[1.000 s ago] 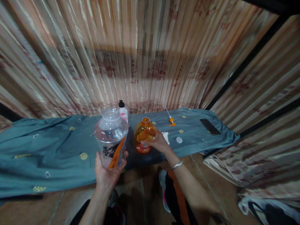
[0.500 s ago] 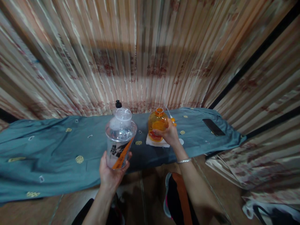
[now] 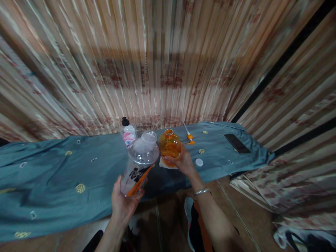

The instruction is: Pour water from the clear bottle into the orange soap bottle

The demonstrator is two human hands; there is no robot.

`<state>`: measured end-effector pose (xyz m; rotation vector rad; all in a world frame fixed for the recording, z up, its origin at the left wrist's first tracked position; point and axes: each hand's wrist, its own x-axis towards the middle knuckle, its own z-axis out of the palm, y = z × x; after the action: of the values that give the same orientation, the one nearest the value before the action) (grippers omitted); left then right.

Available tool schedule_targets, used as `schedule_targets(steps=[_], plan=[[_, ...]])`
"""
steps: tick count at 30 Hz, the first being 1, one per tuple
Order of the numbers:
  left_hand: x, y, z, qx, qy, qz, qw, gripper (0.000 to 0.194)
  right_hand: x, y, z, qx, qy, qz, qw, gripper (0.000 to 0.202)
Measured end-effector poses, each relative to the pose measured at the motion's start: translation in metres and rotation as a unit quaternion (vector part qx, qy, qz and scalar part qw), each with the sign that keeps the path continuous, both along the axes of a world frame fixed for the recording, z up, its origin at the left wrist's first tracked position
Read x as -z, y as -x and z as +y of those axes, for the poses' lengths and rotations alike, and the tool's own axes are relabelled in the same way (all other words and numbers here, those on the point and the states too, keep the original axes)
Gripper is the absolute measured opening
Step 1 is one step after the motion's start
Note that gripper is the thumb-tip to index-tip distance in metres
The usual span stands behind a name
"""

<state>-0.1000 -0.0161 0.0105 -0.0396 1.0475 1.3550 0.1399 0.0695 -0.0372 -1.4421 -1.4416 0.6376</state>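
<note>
My left hand [image 3: 126, 203] is closed around the lower part of a clear plastic bottle [image 3: 138, 168] with a black and orange label. This bottle has no cap on and leans to the right, its mouth near the other bottle. My right hand [image 3: 182, 159] grips an uncapped amber bottle [image 3: 169, 145] by its right side. Under the amber bottle lies a folded white tissue [image 3: 166, 166]. An orange pump head [image 3: 189, 137] with a long pale tube rests behind my right hand, and a white round cap [image 3: 199, 162] lies to its right.
A white and pink bottle [image 3: 128, 133] with a black top stands behind the clear bottle. A dark phone [image 3: 237, 143] lies at the right on the blue-green cloth [image 3: 60, 175]. Pleated curtains [image 3: 157, 63] hang behind and to the right. Black poles [image 3: 262, 87] run along the right side.
The clear bottle has tilted to the right and come closer to the amber one. My view has shifted, so the white and pink bottle, pump head and cap show more fully.
</note>
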Motion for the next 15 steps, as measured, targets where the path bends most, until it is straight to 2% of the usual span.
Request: schedule_targets(steps=[5,15], plan=[[0.0065,0.0001,0.0005,-0.007,0.015,0.004,1.000,0.025,-0.0018,0.0028,-0.0023,0.008,-0.006,-0.016,1.000,0.076],[0.0094,0.0022,0.0026,-0.027,0.017,0.009,0.999,0.023,-0.0026,0.0051,-0.0086,0.009,-0.002,-0.033,0.999,0.080]])
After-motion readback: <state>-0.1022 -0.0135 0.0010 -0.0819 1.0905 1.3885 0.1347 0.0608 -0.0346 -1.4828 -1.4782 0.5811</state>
